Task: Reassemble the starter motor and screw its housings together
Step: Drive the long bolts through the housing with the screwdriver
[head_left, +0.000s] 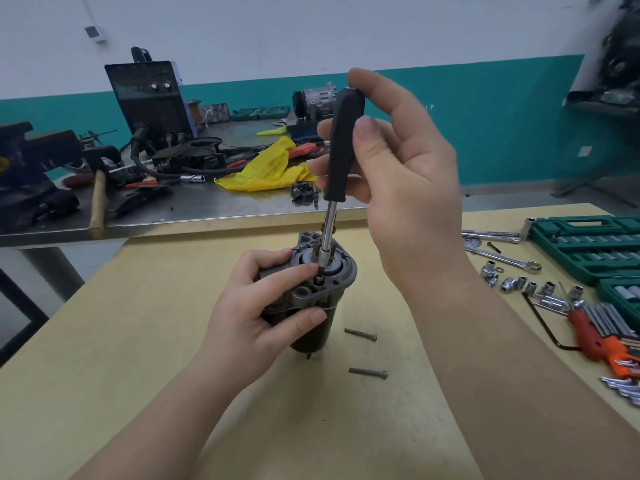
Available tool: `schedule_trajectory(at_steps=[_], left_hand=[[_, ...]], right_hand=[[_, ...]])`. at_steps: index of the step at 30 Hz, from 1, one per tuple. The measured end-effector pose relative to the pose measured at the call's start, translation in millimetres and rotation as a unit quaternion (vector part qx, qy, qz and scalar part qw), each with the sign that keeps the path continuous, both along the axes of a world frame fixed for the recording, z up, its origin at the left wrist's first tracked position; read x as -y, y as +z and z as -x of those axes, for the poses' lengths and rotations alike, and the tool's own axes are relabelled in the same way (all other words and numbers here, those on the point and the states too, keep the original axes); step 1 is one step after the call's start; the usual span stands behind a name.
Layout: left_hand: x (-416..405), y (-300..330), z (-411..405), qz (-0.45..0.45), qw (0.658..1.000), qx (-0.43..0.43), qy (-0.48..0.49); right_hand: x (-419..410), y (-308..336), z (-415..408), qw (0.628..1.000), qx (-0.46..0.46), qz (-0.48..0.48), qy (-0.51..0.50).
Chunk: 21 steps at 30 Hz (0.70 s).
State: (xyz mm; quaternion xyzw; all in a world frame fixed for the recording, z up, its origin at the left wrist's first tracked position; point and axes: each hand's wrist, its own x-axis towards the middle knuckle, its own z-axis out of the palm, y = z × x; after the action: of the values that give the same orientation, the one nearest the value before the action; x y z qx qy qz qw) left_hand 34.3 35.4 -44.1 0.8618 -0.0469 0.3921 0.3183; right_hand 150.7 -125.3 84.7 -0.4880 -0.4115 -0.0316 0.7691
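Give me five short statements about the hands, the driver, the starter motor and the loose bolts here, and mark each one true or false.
1. The right hand holds the black-handled screwdriver upright over the motor. True.
2. The left hand lies flat on the table. False: it grips the dark cylindrical starter motor, which stands on end.
3. Two loose grey bolts lie on the pale wooden table right of the motor. True.
4. The driver's tip meets the grey cast-metal end housing on top of the motor. True.
5. The green socket case sits left of the motor. False: it is at the right edge of the table.
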Motion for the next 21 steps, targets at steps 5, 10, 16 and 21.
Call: schedule_trajectory(at_steps=[5,10,16,21], left_hand=[[0,0,1,0.023,1.000,0.003,-0.010],[3,1,1,0.038,0.999,0.005,-0.012],[5,1,2,0.040,0.999,0.005,-0.011],[5,1,3,0.046,0.999,0.004,-0.010]], right_hand=[[-4,0,4,0.999,-0.019,-0.026,0.004],[-11,0,3,0.999,0.008,-0.016,-0.040],[-6,4,3,0.991,0.024,-0.010,-0.131],[-4,7,2,0.987,0.067,0.004,-0.148]])
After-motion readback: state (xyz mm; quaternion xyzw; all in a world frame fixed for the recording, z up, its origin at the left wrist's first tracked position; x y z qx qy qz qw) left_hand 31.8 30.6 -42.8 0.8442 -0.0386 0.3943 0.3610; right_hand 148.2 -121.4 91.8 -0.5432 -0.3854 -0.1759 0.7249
